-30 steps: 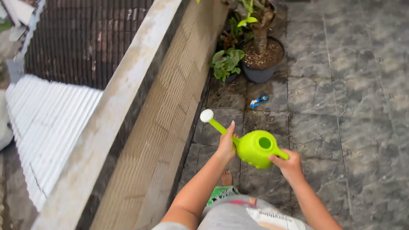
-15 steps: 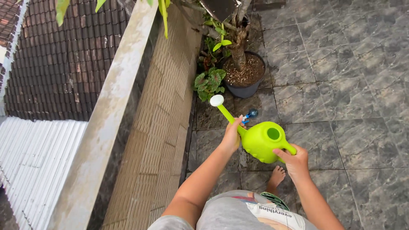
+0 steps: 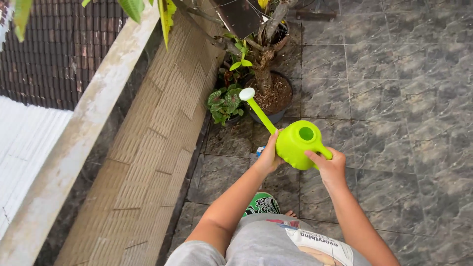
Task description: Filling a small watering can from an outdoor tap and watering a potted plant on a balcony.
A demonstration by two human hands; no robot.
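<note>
- Hands first, nearest the camera: right hand (image 3: 329, 166) has its fingers wrapped round the handle of the green can (image 3: 294, 144); left hand (image 3: 269, 156) cups the can's near-left side where the spout begins, fingers curled against the body
- Can is held in the air over the grey tiles (image 3: 394, 123), between the two hands, in front of the person's waist; its round fill hole faces up
- Long axis runs from the handle at 4 o'clock to the white rose (image 3: 247, 93) at 10 o'clock; the spout rises away from the person, so the rose sits higher than the body, not tipped down
- Progress, as a judgement: can is carried and aimed, rose just at the near rim of the dark pot (image 3: 268, 101); no water shows leaving the rose, so pouring looks not yet begun; tipping the spout down is what remains
- Beyond the rose at 10 o'clock, a small leafy plant (image 3: 224, 103) stands beside the pot
- Farther left, at 9 o'clock, the parapet wall (image 3: 162, 123) runs alongside the tiles
</note>
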